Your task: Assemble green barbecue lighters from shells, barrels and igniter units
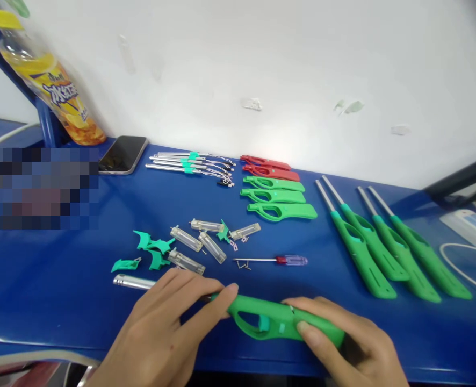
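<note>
A green long-reach lighter (280, 318) lies across the front of the table, its silver metal tube (133, 281) pointing left. My left hand (173, 322) is closed over the join between tube and body, hiding it. At the other end, my right hand (343, 333) grips the handle with the thumb on its near face. A teal trigger (264, 322) shows inside the guard loop. Just beyond my hands are a small screwdriver (290, 260), a few tiny screws (244, 265), clear fuel tanks (185, 238) and loose teal plastic parts (157, 246).
Green lighters with tubes (362, 258) lie at the right. Red casings (271, 172) and green casings (282, 210) are stacked mid-back, beside metal tubes with wires (177, 161). A phone (124, 154) and a drink bottle (52, 80) stand back left against the white wall (206, 64).
</note>
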`<state>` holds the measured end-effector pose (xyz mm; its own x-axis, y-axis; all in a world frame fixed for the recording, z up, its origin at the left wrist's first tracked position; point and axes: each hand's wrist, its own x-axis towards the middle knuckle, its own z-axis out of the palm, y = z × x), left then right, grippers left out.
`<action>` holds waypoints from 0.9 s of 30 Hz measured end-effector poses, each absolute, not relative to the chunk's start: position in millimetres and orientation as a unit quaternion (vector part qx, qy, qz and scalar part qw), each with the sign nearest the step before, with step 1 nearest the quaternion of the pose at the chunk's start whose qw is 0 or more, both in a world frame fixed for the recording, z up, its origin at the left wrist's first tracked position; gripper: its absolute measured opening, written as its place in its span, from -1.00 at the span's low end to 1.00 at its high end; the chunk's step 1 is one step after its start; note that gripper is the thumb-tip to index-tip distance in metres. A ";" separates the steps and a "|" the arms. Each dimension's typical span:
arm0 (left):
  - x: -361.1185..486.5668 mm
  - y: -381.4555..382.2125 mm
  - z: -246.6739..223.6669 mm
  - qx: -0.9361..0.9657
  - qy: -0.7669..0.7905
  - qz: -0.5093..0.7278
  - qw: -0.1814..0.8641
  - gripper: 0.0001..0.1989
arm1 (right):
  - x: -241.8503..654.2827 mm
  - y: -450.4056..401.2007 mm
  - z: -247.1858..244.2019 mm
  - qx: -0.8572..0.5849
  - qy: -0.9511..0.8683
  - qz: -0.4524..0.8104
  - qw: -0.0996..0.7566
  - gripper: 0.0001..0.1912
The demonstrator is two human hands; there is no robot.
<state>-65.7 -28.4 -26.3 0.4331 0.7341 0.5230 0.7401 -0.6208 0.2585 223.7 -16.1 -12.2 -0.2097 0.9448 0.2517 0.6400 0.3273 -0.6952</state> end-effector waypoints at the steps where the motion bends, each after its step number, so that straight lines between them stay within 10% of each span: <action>1: -66.3 -29.7 -27.7 -0.846 -0.437 -0.307 0.004 -0.40 | 223.2 -16.1 -11.8 -0.531 -0.744 0.232 0.333 -0.78; 27: -50.5 -30.8 -25.0 -0.843 -0.441 -0.294 0.087 -0.74 | 226.4 -23.8 -22.8 -0.487 -0.751 0.247 0.372 -0.82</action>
<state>-50.5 -30.8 -25.0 0.4378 0.6929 0.5729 0.7949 -0.5961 0.1134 226.4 -23.8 -22.8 -0.2494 0.9146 0.3183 0.5479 0.4043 -0.7323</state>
